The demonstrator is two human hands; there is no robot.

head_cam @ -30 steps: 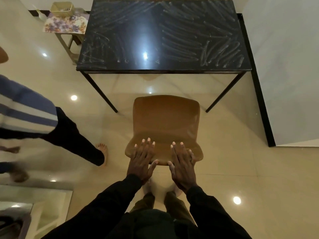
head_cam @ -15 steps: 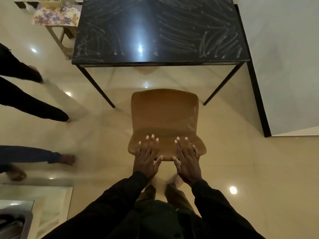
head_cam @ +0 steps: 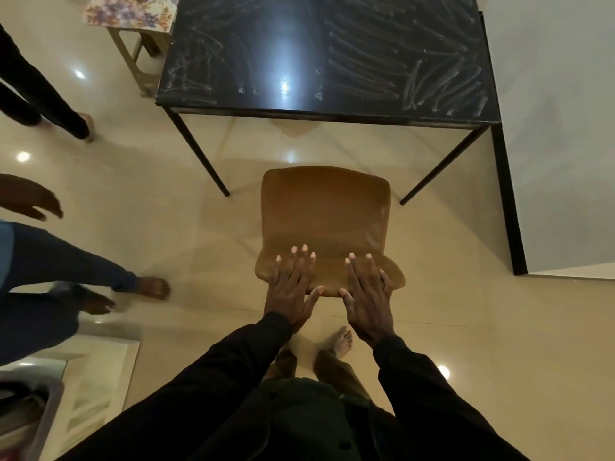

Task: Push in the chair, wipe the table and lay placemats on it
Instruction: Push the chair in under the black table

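A: Where is the chair?

B: The brown chair (head_cam: 324,224) stands on the glossy cream floor (head_cam: 432,327), in front of the black table (head_cam: 332,54). Its seat points toward the table. The seat's far edge lies about level with the feet of the 2 near table legs, and it is not under the top.

A: And the hands?

B: Both rest on the top of the backrest, the edge nearest the camera. The left hand (head_cam: 289,287) is flat, with fingers straight and slightly spread and the thumb out toward the other hand. The right hand (head_cam: 367,294) is just beside it, flat in the same way. Neither curls round anything. Black sleeves run back from both.

A: The table top?

B: It is dark and shiny, with a bright reflection in the middle. Pale streaks are smeared across it, thickest toward the right. Its right end is close to a pale wall (head_cam: 559,128).

A: Any placemats?

B: A floral sheet (head_cam: 129,11) lies on a stool (head_cam: 139,61) just beside the table's left end. I cannot tell whether it is a placemat.

A: Anyone else?

B: At the left edge there are dark trousers (head_cam: 50,104), blue trousers (head_cam: 66,267) ending in a bare foot, and another person's hand (head_cam: 36,201). The wearer's own bare foot (head_cam: 342,341) shows on the floor below the right hand.
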